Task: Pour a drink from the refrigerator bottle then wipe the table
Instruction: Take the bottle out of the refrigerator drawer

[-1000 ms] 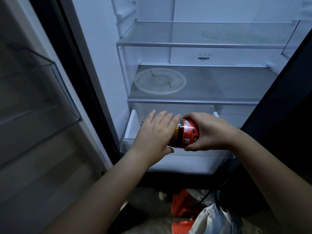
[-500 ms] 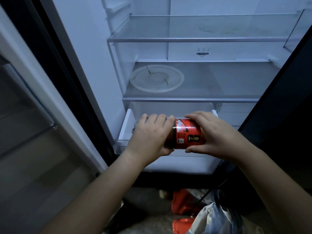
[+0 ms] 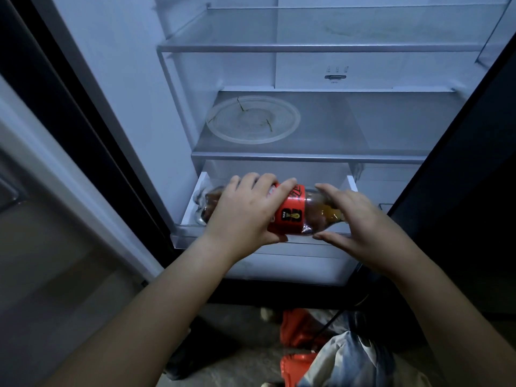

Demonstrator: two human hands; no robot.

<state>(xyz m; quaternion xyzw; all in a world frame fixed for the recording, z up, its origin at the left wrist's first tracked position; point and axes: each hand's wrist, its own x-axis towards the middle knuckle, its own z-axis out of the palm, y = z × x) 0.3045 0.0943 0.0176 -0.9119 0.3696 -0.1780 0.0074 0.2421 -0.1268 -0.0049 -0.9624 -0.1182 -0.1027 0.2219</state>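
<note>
Position: the bottle (image 3: pixel 290 216) lies on its side across the pulled-out drawer (image 3: pixel 192 205) at the bottom of the open refrigerator, base to my left and shoulder end to my right. Whether it rests on the drawer or hangs clear of it cannot be told from this view.

Grip: my left hand (image 3: pixel 245 216) is wrapped over the body at the left edge of the red label, fingers over the top and thumb underneath. My right hand (image 3: pixel 363 222) brackets the shoulder end, fingers above and thumb below. It sits round the plastic, but how firmly it presses is not visible. The cap is hidden behind that hand.

Handling: dark liquid shows through the clear wall, so expect real weight, shifting as the bottle tilts. The wall is thin plastic and will likely dent under a hard squeeze. If it is cold it may be slick, and the label band should give the surest purchase.

Recommended hold: one hand on the label band, the other under the base — stand it upright before carrying.
</note>
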